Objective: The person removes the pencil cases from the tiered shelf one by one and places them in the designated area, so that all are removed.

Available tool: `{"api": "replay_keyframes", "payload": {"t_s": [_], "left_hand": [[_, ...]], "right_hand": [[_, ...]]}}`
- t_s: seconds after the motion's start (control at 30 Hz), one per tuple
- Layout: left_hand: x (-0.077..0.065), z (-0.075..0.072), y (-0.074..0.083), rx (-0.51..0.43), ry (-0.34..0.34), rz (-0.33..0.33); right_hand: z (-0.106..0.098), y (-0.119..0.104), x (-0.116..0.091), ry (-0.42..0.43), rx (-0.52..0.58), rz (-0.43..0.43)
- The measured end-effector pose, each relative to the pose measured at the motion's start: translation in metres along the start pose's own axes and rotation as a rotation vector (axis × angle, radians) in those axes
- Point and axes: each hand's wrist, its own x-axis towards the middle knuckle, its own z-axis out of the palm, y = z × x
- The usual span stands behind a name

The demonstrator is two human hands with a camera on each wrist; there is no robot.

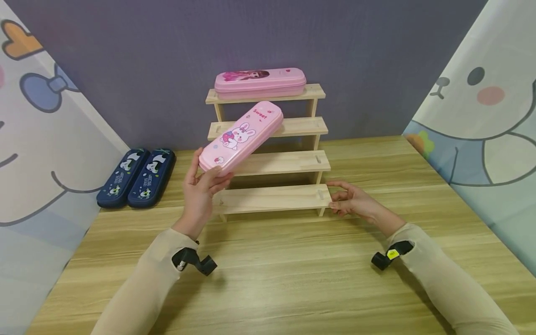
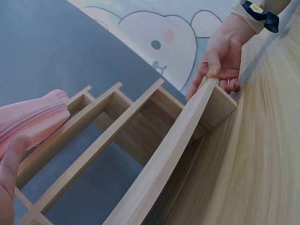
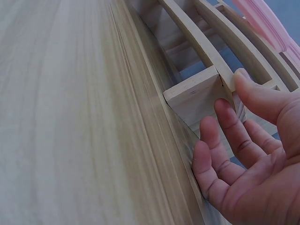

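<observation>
My left hand (image 1: 200,197) grips the lower left end of a pink pencil case (image 1: 242,137) with a white bunny and "Sweet" on its lid. The case is tilted and overlaps the middle tiers of a stepped wooden rack (image 1: 272,197) in the head view. In the left wrist view, a finger lies along the zipped side of the pink case (image 2: 35,117). At the right end of the rack's lowest tier is my right hand (image 1: 351,201). Its thumb rests at the corner of the board (image 3: 225,77), and its fingers curl in beside the end support.
Another pink pencil case (image 1: 260,83), with a doll picture, lies on the top tier. Two navy panda pencil cases (image 1: 150,179) lie side by side on the wooden table (image 1: 272,270) at left. A grey wall panel (image 1: 356,70) stands behind the rack, with cartoon-printed panels on both sides.
</observation>
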Motion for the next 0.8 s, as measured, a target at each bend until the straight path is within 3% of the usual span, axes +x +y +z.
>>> {"api": "replay_keyframes", "payload": {"t_s": [0.57,0.8], "left_hand": [[-0.003,-0.026,0.014,0.004,0.077,0.05],[-0.005,-0.035,0.02,-0.037,0.119,0.074]], "right_hand": [[-0.001,0.002,0.0,-0.006,-0.01,-0.009],[-0.001,0.001,0.0,-0.006,-0.011,-0.01]]}}
